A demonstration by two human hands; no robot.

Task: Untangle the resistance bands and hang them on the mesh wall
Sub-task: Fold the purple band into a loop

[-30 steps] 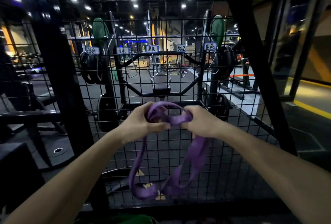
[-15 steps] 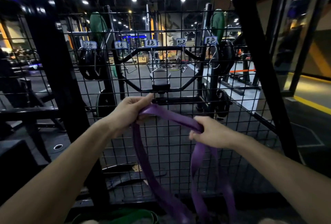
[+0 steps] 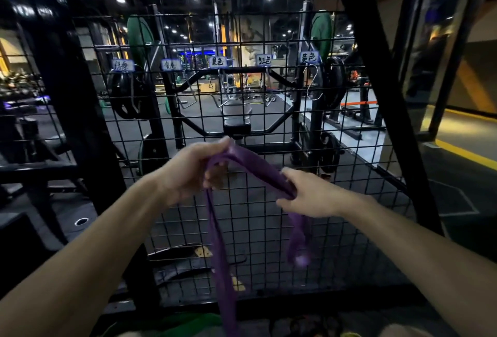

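Your left hand (image 3: pixel 188 172) and right hand (image 3: pixel 309 196) are each gripping the purple band (image 3: pixel 258 167), fingers curled round it. Its loose loops are hanging before the mesh wall (image 3: pixel 269 229).

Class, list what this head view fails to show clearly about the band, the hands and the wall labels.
- purple band: lower end cut off by the bottom edge.
- right hand: fingertips hidden behind the hand and band.
- band's right loop: motion-blurred.
- left hand: fingers partly covered by the band.
- labels on mesh wall: writing too small and blurred.
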